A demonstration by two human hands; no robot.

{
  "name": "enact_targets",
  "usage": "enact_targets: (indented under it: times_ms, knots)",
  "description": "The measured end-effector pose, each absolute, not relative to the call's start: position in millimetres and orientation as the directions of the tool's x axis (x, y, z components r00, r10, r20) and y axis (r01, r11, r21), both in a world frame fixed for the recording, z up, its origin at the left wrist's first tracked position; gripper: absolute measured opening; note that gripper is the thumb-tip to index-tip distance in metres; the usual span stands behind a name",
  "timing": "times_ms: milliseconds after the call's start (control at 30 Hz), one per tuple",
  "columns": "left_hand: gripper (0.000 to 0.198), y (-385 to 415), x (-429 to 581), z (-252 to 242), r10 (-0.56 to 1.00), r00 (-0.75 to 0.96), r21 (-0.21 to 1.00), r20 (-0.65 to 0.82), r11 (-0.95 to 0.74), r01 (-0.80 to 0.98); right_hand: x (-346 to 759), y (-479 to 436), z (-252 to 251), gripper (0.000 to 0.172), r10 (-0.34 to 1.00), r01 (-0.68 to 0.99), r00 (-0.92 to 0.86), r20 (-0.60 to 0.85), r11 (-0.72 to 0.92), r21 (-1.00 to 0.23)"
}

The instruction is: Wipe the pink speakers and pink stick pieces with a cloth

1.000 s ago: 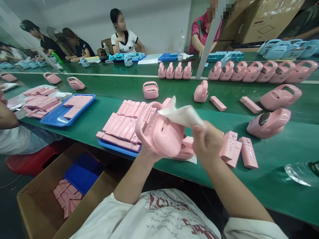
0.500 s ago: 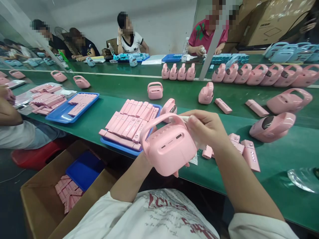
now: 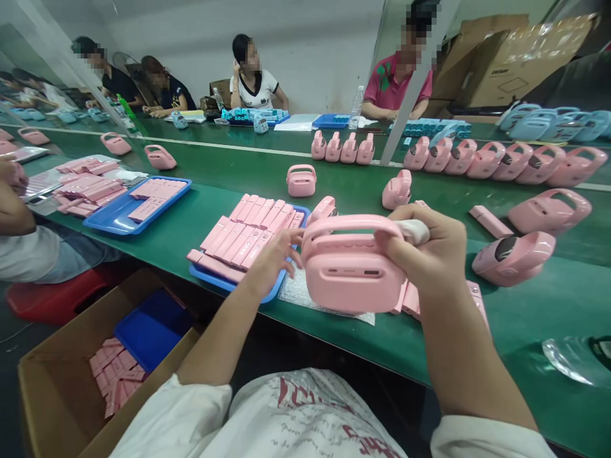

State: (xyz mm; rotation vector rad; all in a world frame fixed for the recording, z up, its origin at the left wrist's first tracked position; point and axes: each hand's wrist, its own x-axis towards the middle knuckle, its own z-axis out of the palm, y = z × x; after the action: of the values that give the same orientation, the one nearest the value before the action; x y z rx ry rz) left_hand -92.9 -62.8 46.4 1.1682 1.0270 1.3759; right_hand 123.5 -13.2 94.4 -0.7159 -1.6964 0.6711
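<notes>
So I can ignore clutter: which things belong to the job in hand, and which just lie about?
Seemingly in use:
pink handled case, in right hand
white cloth or tissue, same hand
blue tray of pink bars, by left hand

Probably lying about:
clear bottle, far side
cardboard boxes
light-blue cases, far right

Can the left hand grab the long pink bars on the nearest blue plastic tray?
Probably yes: the left hand looks empty and open beside the long pink bars, nothing seen between.
</notes>
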Motion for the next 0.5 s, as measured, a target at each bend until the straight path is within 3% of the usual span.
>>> enact_targets:
  times_ms: [67,100,167,233,300,367,433,500]
  knots:
    - [0.047,-66.6,-101.0,69.9,0.935,0.000,0.928,0.354,-0.352,0.124,120.8,-13.1,93.5,0.018,0.670,0.190,-0.102,0.736,0.739,-0.647]
    - [0.046,-68.5,-101.6,82.7,0.892,0.051,0.842,0.449,-0.441,0.311,116.7,-12.8,92.4,0.019,0.602,0.230,-0.099,0.792,0.788,-0.571]
    - [0.047,-70.1,-97.0,106.5,0.811,0.153,0.568,0.564,-0.516,0.641,104.3,-12.3,89.7,0.023,0.446,0.299,-0.132,0.885,0.869,-0.394]
    - [0.038,-67.1,-89.1,124.2,0.759,0.214,0.278,0.615,-0.463,0.842,90.6,-11.5,87.4,0.026,0.347,0.340,-0.156,0.925,0.898,-0.279]
    - [0.028,-58.6,-83.6,134.7,0.758,0.252,0.066,0.602,-0.362,0.930,81.8,-10.3,87.2,0.030,0.339,0.366,-0.140,0.930,0.891,-0.269]
    - [0.025,-45.5,-83.9,140.2,0.808,0.269,-0.061,0.524,-0.279,0.958,82.3,-8.3,89.6,0.032,0.393,0.371,-0.158,0.906,0.874,-0.314]
    - [0.026,-28.5,-90.6,144.3,0.850,0.258,-0.102,0.459,-0.238,0.966,93.6,-5.2,92.4,0.031,0.464,0.357,-0.210,0.861,0.856,-0.374]
    - [0.028,-8.4,-102.3,149.2,0.864,0.233,-0.055,0.446,-0.234,0.971,113.6,-0.8,91.7,0.026,0.534,0.361,-0.216,0.817,0.821,-0.441]
